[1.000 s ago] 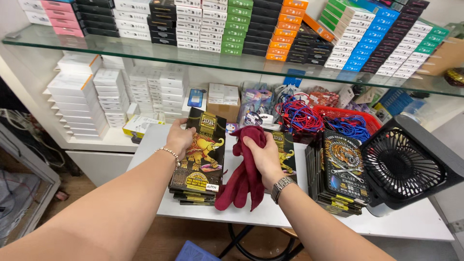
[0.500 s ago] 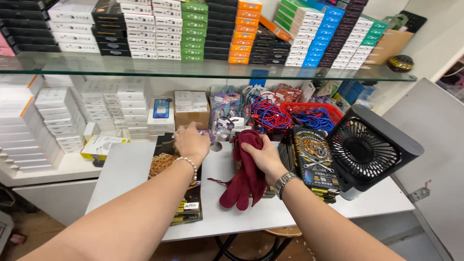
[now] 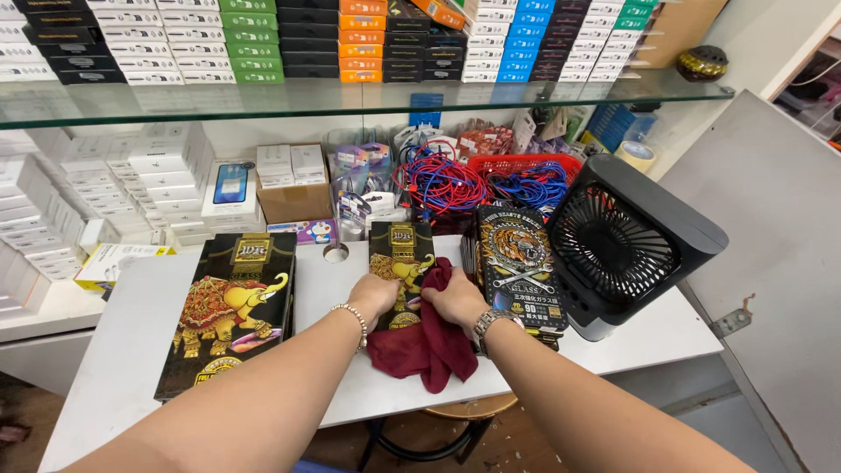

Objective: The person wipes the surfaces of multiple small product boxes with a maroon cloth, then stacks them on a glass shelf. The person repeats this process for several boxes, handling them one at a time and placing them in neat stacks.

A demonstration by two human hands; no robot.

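Observation:
My right hand [image 3: 457, 300] grips a dark red cloth [image 3: 422, 349] and presses it on a flat black box with a golden elephant picture [image 3: 401, 256] in the middle of the white table [image 3: 342, 394]. My left hand [image 3: 371, 296], with a bead bracelet on its wrist, holds that box at its lower left edge, close beside my right hand. A stack of larger black elephant boxes [image 3: 229, 311] lies to the left, apart from both hands.
A stack of black tiger-picture boxes [image 3: 519, 267] and a black fan [image 3: 624, 241] stand right of my hands. Behind are a red basket of cables [image 3: 526, 180], white and cardboard boxes [image 3: 293, 184], and a glass shelf [image 3: 350, 98] of coloured boxes overhead.
My left hand has left the stack of elephant boxes on the left and moved right to the middle box beside my right hand. The cloth has stayed in my right hand.

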